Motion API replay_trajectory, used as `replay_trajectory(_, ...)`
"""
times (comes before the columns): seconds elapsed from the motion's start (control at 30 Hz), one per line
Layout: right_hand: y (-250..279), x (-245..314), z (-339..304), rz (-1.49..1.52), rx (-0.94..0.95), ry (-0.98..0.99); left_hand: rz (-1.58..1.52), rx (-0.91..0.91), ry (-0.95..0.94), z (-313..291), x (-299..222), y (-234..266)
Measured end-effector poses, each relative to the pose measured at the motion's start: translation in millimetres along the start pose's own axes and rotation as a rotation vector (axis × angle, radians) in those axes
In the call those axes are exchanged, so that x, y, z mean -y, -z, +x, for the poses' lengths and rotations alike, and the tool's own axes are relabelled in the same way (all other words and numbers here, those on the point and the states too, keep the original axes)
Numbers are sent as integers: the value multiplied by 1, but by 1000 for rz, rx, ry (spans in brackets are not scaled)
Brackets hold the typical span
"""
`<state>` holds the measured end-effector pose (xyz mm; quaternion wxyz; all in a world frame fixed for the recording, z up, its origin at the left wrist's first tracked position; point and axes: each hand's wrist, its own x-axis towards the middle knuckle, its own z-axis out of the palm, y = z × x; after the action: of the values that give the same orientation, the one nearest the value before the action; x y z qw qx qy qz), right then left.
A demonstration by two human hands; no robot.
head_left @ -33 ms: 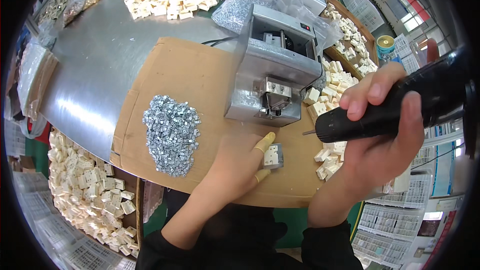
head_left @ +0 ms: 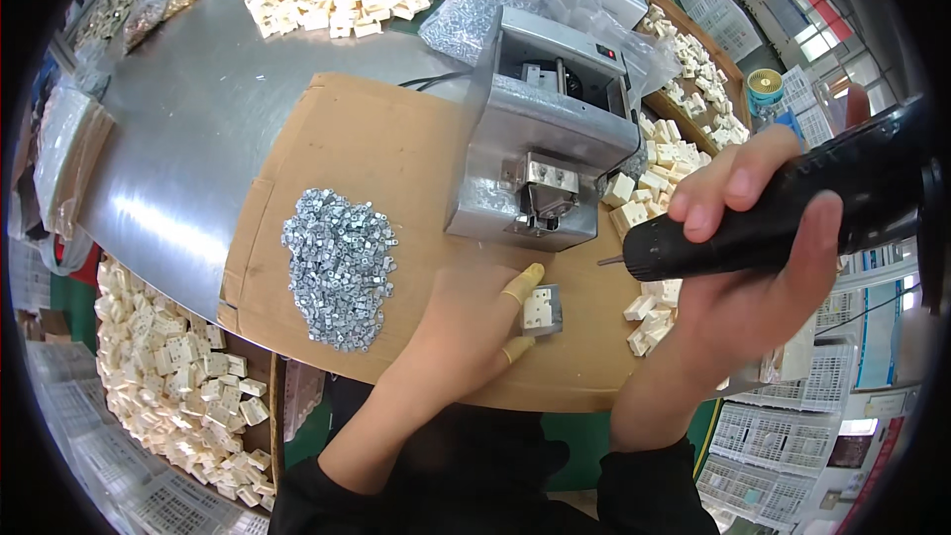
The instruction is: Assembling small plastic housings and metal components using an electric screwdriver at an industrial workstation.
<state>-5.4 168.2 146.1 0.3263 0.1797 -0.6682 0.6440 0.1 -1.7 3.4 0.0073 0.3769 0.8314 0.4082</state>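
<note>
One holed cream block seems pinched by left hand; right hand clasps a black cylindrical driver.

Steel table above green floor

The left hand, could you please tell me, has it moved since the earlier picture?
No, the left hand shows no clear shift either way against the grey machine.

The left grip is pinching low with yellow-covered fingertips, while the right grip is clenching higher up, its fingers curling; both bare forearms are slanting out of dark sleeves.
</note>
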Motion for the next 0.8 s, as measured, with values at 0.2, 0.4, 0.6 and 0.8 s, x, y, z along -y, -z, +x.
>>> replay_trajectory(0.2,8,-44,-14,156,-94,65,-58,-16,0,6,2,4)
replay_trajectory(0.4,18,-57,-15,260,-109,121,-21,-8,8,16,-3,2)
replay_trajectory(0.6,18,-60,-18,249,-108,106,-25,12,-10,18,-2,0)
replay_trajectory(0.8,16,-64,-15,181,-78,43,-9,27,-6,15,-3,5)
